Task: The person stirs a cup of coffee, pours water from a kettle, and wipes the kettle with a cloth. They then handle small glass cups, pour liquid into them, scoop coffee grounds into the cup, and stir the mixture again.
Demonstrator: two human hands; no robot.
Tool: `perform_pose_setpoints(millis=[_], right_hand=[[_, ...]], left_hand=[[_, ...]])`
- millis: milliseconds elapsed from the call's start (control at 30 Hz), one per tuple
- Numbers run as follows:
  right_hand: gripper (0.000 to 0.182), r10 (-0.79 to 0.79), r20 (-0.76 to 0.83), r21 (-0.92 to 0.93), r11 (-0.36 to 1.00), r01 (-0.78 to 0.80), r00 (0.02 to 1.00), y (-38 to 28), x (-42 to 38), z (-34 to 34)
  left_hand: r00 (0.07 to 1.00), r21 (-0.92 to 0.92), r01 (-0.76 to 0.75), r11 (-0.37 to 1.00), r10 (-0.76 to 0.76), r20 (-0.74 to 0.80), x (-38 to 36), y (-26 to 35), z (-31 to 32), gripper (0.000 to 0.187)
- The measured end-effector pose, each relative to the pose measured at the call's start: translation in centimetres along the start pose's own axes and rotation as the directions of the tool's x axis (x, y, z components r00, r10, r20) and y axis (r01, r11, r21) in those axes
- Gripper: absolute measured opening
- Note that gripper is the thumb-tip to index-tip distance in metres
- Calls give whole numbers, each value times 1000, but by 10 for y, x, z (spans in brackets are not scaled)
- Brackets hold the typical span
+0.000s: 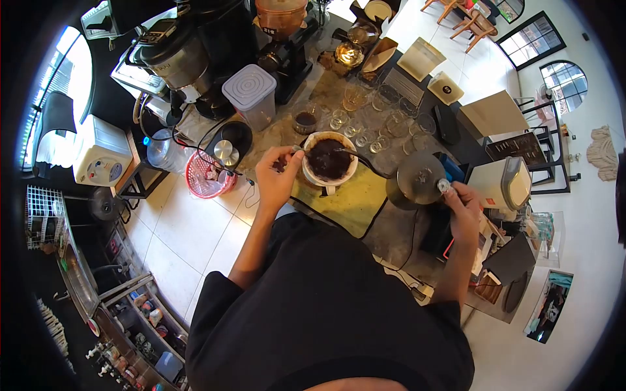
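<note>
My right hand grips the handle side of a dark gooseneck kettle. The kettle's spout reaches left over a coffee dripper with a pale rim. Wet dark coffee grounds fill the dripper. At its left side is my left hand, thumb and fingertips pinched together close to the rim; what they hold, if anything, is too small to make out. Under the dripper lies a yellow-green cloth. Beyond it stands a glass server with dark liquid.
Several clear glasses stand behind the dripper. A lidded plastic container and a coffee grinder are at the back left. A black scale bears a metal cup. A red basket stands below the counter's left edge.
</note>
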State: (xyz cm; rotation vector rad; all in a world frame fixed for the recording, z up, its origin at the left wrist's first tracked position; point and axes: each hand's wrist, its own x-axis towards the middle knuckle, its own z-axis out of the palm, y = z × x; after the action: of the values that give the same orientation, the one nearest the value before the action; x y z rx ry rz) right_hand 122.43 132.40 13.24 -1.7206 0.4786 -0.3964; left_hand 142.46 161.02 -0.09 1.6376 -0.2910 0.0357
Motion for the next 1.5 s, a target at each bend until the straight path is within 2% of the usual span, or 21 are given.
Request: perform_pose_setpoints(millis=[33,167,233,267,333,367,433,533,567,600,667,700,800,900,967,1033,1133,1200,1300,1433,1500], right_hand=[[29,0,2,3,1000,0,1000,11,-3,0],[27,47,2,231,972,-46,999,59,-23,7],[25,84,-78,413,910,-44,993,78,-34,19],[21,91,-53,472,880,-55,994,87,-40,19],[18,82,-77,514,857,-31,994,103,-52,23],[17,70,-92,549,836,-8,993,109,-55,26],[17,89,-131,581,814,4,987,119,-62,30],[16,127,-185,623,782,16,975,138,-74,33],[15,181,-270,671,740,50,946,149,-79,33],[14,238,-346,711,698,88,908,158,-83,35],[14,260,-372,711,697,94,891,163,-88,46],[15,268,-411,714,689,125,871,167,-88,52],[22,249,-431,645,757,103,867,186,-88,72],[24,290,-538,620,772,139,791,189,-88,101],[25,271,-549,592,794,139,791,200,-89,110],[25,240,-630,490,860,139,739,205,-89,121],[22,199,-571,508,848,151,796,208,-97,123],[23,198,-584,479,867,137,787,193,-91,130],[26,198,-571,442,892,96,797,185,-89,133],[29,186,-604,249,968,-38,775,171,-92,138],[27,268,-695,208,963,-171,667,164,-91,139]], left_hand=[[1000,-14,30,999,-30,5,-1,0,-1,16],[999,14,29,999,-29,29,-2,-1,-8,17],[1000,3,-2,1000,2,-17,2,-8,-13,18],[1000,8,-5,1000,5,-7,7,-9,-17,18],[985,139,-99,985,117,-130,22,-9,-26,17],[985,143,-102,984,119,-121,33,-6,-31,17],[895,466,-334,819,430,-114,60,9,-42,19],[819,641,-449,622,574,16,106,27,-55,40],[800,664,-481,572,596,66,121,24,-59,50],[811,670,-465,579,582,60,133,22,-61,50],[835,723,-465,510,523,168,153,16,-65,71],[841,725,-455,516,517,159,158,10,-67,71],[883,732,-449,512,376,279,166,-3,-70,90],[887,712,-456,534,334,318,170,-16,-73,92],[881,713,-468,523,338,331,174,-19,-73,91],[874,715,-481,508,341,346,175,-19,-74,90],[878,716,-476,512,330,347,175,-16,-73,84],[875,698,-482,530,329,354,176,-17,-74,83],[870,646,-493,583,332,364,176,-16,-75,81],[863,569,-506,648,378,336,176,-19,-79,79],[880,530,-473,703,351,320,179,-21,-81,79]])
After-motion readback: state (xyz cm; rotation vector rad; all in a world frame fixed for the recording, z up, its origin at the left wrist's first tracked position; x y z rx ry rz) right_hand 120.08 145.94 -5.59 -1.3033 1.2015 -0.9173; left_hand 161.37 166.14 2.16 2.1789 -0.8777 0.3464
